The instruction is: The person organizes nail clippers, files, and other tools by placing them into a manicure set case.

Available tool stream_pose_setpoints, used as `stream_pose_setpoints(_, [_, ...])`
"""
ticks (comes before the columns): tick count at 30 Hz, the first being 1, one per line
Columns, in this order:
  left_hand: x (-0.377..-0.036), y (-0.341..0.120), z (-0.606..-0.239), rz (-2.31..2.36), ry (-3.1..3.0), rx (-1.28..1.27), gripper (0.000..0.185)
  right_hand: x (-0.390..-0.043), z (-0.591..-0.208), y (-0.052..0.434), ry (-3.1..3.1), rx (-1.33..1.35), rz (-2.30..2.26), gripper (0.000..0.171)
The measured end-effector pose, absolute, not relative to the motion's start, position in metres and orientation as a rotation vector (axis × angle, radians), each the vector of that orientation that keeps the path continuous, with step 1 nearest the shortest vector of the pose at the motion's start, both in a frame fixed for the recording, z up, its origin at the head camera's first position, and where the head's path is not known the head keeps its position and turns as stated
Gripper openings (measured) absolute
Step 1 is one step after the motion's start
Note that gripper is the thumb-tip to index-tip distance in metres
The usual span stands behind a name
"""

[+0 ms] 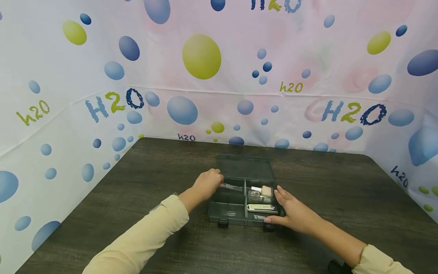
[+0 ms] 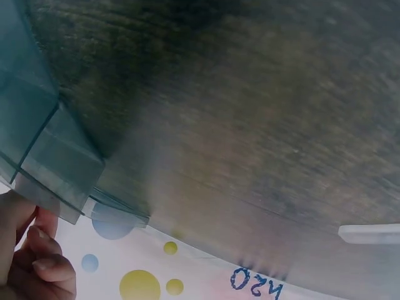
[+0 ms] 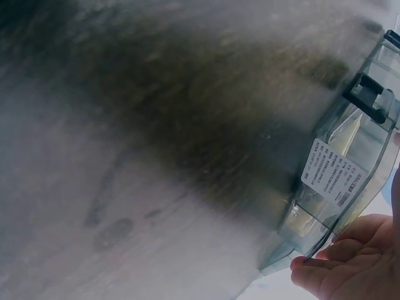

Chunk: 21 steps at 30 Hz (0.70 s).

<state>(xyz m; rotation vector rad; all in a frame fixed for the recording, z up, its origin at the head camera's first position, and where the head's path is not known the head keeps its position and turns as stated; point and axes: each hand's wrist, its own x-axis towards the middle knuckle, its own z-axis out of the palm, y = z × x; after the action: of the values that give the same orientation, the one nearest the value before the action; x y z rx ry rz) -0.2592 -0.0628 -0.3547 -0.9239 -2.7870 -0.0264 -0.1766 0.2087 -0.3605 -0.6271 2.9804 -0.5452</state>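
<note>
A see-through grey plastic box (image 1: 236, 219) lies on the dark table with its lid (image 1: 244, 167) folded back. At its left compartment, my left hand (image 1: 208, 183) pinches a clear plastic divider (image 1: 232, 187). In the left wrist view, the curled fingers (image 2: 53, 265) are right at a clear panel's edge. My right hand (image 1: 295, 212) grips the box's right end, thumb at the front edge and fingers farther back. The right compartments hold a cream nail clipper (image 1: 262, 207), a smaller metal clipper (image 1: 259, 217), a beige square piece (image 1: 267, 191) and a small clear case (image 1: 254, 194).
Two black latches (image 1: 223, 223) hang at the box's front. A small clear piece (image 1: 231, 214) lies in its front left compartment. A printed label (image 3: 334, 173) is stuck on the box's side. Behind the table (image 1: 178, 160) hangs a bubble-patterned curtain (image 1: 219, 110). A dark object (image 1: 338, 267) sits near my right sleeve.
</note>
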Motion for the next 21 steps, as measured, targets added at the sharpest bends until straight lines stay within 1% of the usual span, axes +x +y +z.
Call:
stream_pose_setpoints(10, [-0.2591,-0.0578,-0.3540,0.033,-2.842,-0.892,0.008,-0.1763,-0.3599,0.2095,2.981,-0.628,-0.535,0.101])
stream_pose_setpoints(21, [-0.2605,-0.0561,-0.3549,0.065,-2.847,-0.851,0.010,-0.1767,-0.3614,0.2081,2.978,-0.624,-0.542,0.102])
